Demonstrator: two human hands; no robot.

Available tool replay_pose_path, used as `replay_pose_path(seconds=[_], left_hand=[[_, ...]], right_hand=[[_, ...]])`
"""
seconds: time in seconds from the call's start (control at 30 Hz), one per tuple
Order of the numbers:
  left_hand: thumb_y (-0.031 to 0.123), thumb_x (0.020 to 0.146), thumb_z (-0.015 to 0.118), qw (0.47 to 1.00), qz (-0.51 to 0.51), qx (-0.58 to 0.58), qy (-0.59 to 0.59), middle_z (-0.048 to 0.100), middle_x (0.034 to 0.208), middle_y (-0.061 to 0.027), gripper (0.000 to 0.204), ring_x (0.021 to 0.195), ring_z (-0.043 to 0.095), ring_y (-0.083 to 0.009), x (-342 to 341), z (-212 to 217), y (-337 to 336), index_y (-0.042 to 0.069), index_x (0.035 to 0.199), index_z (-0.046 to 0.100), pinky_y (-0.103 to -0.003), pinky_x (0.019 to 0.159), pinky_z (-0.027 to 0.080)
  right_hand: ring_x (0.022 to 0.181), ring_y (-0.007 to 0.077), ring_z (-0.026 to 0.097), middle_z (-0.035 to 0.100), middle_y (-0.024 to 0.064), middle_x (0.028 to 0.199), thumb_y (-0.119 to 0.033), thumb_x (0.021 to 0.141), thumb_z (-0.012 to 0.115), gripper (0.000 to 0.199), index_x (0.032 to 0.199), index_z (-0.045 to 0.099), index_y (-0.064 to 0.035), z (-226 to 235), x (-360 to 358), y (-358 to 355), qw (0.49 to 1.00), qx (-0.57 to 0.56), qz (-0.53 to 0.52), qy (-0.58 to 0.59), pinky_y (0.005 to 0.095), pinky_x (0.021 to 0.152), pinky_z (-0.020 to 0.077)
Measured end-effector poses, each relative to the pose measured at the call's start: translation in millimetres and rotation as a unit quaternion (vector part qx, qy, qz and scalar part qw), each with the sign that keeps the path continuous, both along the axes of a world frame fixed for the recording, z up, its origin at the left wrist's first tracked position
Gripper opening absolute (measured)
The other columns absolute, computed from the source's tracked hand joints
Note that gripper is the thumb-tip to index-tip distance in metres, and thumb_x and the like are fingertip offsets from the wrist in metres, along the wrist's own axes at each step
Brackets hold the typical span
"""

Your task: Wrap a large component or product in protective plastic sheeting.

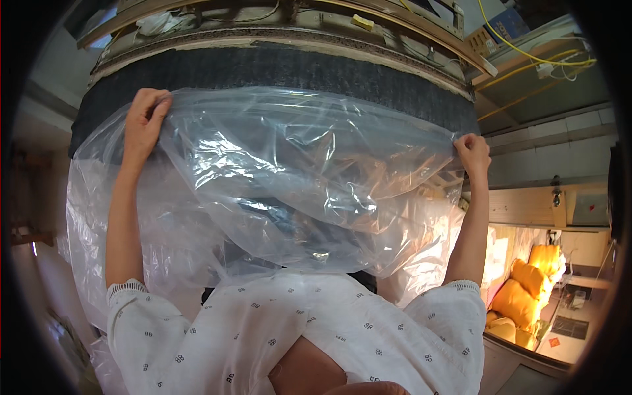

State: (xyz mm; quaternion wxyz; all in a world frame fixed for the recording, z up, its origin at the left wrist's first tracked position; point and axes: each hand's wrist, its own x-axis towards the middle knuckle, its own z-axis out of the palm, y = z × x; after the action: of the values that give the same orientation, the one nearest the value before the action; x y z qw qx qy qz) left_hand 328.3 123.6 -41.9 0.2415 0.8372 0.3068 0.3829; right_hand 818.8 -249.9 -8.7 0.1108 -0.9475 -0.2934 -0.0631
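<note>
White fabric of a short-sleeved shirt [368, 329], scattered with small dark printed marks, fills the lower part of the view closest to the camera. From its sleeves both bare forearms reach forward, spread well apart, on either side of a wide sheet of clear plastic film [289, 171].

The left hand [145, 122] is closed at the film's far left, with thumb and fingers pinching a gathered bit of its edge. The right hand [473, 155] is curled into a loose fist at the far right, with thumb and forefinger pinching the film's edge there. Between the hands the far edge runs in a shallow curve, and the sheet lies between the forearms, wrinkled and glossy, with bright reflections at its middle and a warm glow toward its right. It reaches back almost to the shirt and spreads out past the left forearm.

Beyond the film, a band of the dark surface [263, 66] shows uncovered. Along the back runs a wooden rail [428, 36], with a small yellow block [362, 22] near it. At upper right are a blue box [509, 25] and a looping yellow cable [526, 59]. Farther down on the right, a metal latch [557, 194] is mounted on a pale wooden board [517, 207], and below it a puffy orange-yellow bundle [526, 296] sits in strong light.
</note>
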Motion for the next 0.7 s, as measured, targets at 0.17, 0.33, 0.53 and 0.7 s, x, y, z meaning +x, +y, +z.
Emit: replay_pose_path(seconds=[0.17, 0.33, 0.53, 0.7], left_hand=[[0.014, 0.085, 0.060, 0.997, -0.026, -0.066, 0.011, 0.051, 0.083, -0.0017, 0.017, 0.076, 0.049, -0.0099, 4.1, -1.9, -3.4, -0.001, 0.093, 0.060, -0.021, 0.069, 0.039], [0.017, 0.092, 0.047, 1.000, -0.027, -0.011, 0.011, 0.057, 0.094, -0.0077, 0.023, 0.090, 0.056, -0.0181, 0.0, 10.9, -1.2, -0.001, 0.098, 0.060, -0.024, 0.080, 0.041], [0.016, 0.092, 0.049, 0.989, 0.120, 0.090, 0.012, 0.058, 0.093, -0.0075, 0.021, 0.087, 0.057, -0.0187, -45.2, -16.4, 16.3, 0.001, 0.097, 0.061, -0.025, 0.077, 0.043], [0.016, 0.091, 0.050, 0.979, 0.177, 0.100, 0.016, 0.059, 0.092, -0.0066, 0.019, 0.085, 0.057, -0.0190, -42.8, -13.8, 13.9, 0.001, 0.094, 0.062, -0.026, 0.075, 0.043]], right_hand=[[0.090, 0.0245, 0.060, 0.063, 0.0117, 0.095, -0.013, 0.082, 0.055, 0.018, 0.095, 0.065, -0.0039, 21.6, -18.0, 86.2, 0.924, 0.259, 0.281, 0.007, 0.0299, 0.079, 0.0454], [0.095, 0.0355, 0.057, 0.062, 0.0192, 0.096, -0.029, 0.088, 0.046, 0.035, 0.091, 0.064, 0.0003, -23.9, -4.0, 206.8, 0.936, 0.168, 0.294, -0.096, 0.0431, 0.080, 0.0440], [0.095, 0.0320, 0.058, 0.063, 0.0167, 0.100, -0.040, 0.084, 0.050, 0.038, 0.100, 0.064, -0.0090, -15.8, -3.9, 282.7, 0.991, -0.035, 0.118, -0.054, 0.0407, 0.081, 0.0444], [0.090, 0.0295, 0.061, 0.066, 0.0135, 0.091, -0.044, 0.082, 0.050, 0.038, 0.099, 0.065, -0.0134, -26.4, 4.3, 296.4, 0.979, 0.112, 0.169, -0.033, 0.0386, 0.080, 0.0454]])
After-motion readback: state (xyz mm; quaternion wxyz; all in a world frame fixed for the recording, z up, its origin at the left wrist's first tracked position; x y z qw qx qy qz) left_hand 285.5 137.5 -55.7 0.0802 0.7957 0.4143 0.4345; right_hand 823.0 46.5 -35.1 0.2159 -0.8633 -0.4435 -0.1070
